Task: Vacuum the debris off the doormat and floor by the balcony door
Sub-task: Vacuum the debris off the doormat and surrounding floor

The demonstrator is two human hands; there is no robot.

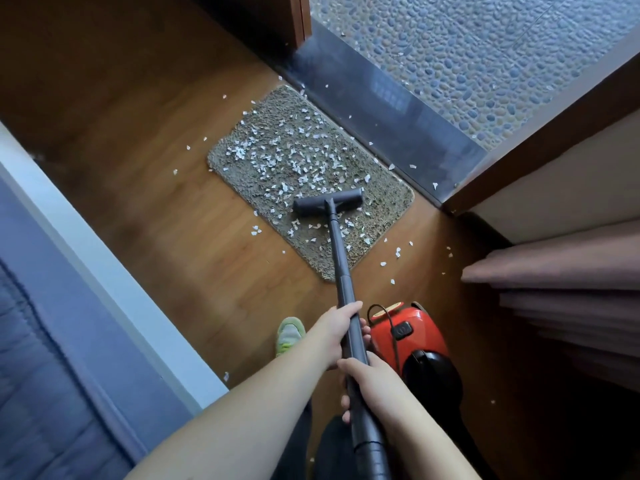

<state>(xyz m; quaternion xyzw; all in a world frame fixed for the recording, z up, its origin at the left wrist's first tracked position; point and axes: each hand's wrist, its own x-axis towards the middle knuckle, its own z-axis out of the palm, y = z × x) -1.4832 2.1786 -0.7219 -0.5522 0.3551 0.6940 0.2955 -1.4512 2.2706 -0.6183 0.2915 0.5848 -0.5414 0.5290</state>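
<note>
Both hands grip the wand (pixel 341 268), its head (pixel 327 202) resting on the mat (pixel 388 199).

The left hand (pixel 334 332) wraps the wand higher up the tube and the right hand (pixel 369 384) wraps it just below, near the hose; both are clamped round it. The head lies on the near part of the mat, with white scraps (pixel 287 157) thick on the pile beyond it and a thinner scatter on the wood floor (pixel 166 216) around the edges. The mat lies against the dark sill (pixel 381 109) of the open door; pebbled paving (pixel 485 57) lies outside. A red canister (pixel 412 344) sits on the floor just right of the hands, a green shoe (pixel 290 336) to their left. A curtain (pixel 568 285) hangs at right, and a bed (pixel 41 375) runs along the left.
</note>
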